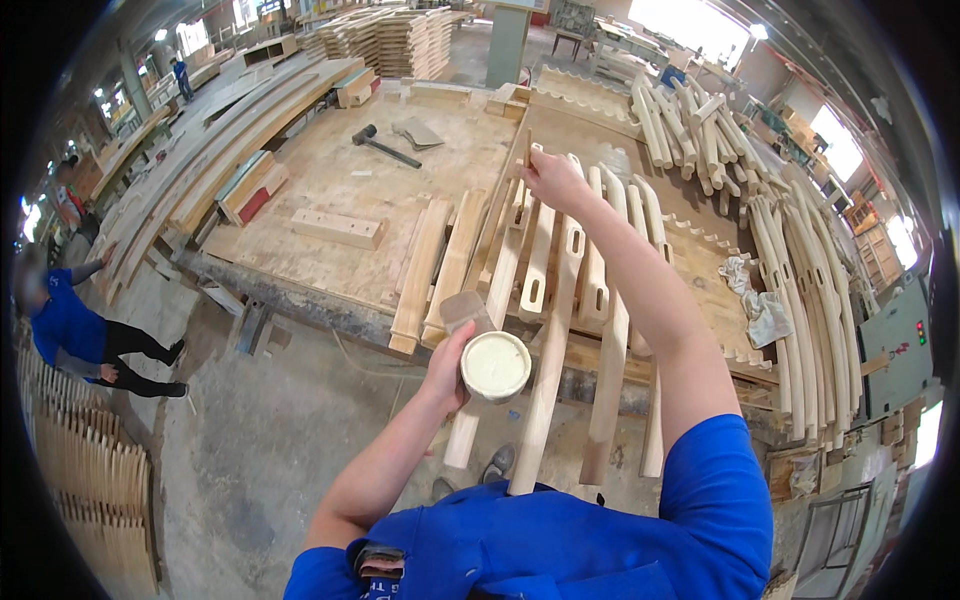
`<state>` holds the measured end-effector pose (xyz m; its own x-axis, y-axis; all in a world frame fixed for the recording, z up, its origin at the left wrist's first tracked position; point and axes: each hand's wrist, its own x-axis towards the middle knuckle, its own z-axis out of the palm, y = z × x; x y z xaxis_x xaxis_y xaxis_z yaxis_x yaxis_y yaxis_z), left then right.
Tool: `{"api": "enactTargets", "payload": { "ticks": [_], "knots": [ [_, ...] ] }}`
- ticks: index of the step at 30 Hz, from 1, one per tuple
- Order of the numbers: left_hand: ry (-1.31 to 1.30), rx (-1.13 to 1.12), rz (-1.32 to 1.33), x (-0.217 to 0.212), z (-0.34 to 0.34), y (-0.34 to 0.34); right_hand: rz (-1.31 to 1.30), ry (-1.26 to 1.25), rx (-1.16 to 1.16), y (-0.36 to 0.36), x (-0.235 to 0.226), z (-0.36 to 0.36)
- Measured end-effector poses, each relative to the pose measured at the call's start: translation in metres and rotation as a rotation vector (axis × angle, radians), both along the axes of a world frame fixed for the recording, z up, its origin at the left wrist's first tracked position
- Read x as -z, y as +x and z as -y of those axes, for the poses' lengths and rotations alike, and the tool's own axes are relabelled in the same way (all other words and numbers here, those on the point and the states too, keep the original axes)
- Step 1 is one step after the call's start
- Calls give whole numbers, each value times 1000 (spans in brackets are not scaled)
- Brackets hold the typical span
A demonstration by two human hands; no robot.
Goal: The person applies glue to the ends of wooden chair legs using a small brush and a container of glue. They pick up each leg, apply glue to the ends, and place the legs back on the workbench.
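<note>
Left hand [452,368] grasping a round tub [496,364], fingers around its side, open top up, pale cream stuff inside. Brown flat piece [467,311] sticks out just beyond the thumb, against the tub; can't tell how it's held. Right hand [556,182] farther forward and to the right, fingers pinched on a thin brown stick [528,147]; lower end not clear.

Slotted wooden bars [572,262] lie side by side under the right hand and forearm, near ends poking past the bench edge, just right of the tub. Can't tell if stick touches wood. Two plain wood strips [437,285] just ahead and left of the tub.

Farther out on the bench [455,130], left of the right hand: black hammer [385,146], flat grey-brown sheet [418,132], wood block [340,228]. Right of the right forearm: crumpled cloth [762,312]. Beyond right hand, to the right: heap of wooden poles [690,135]. Well left of the tub: person in blue shirt [70,322], standing.
</note>
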<state>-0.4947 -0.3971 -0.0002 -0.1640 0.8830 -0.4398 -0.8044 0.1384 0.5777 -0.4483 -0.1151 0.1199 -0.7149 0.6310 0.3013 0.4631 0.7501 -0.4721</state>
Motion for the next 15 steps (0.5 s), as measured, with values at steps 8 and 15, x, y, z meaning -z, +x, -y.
{"api": "enactTargets", "payload": {
  "ticks": [8, 15],
  "knots": [
    [-26, 6, -4, 2, 3, 7, -52, 5, -57, 3, 6, -5],
    [-18, -6, 18, 1, 1, 0, -22, -306, -99, -7, -5, 0]
  ]
}}
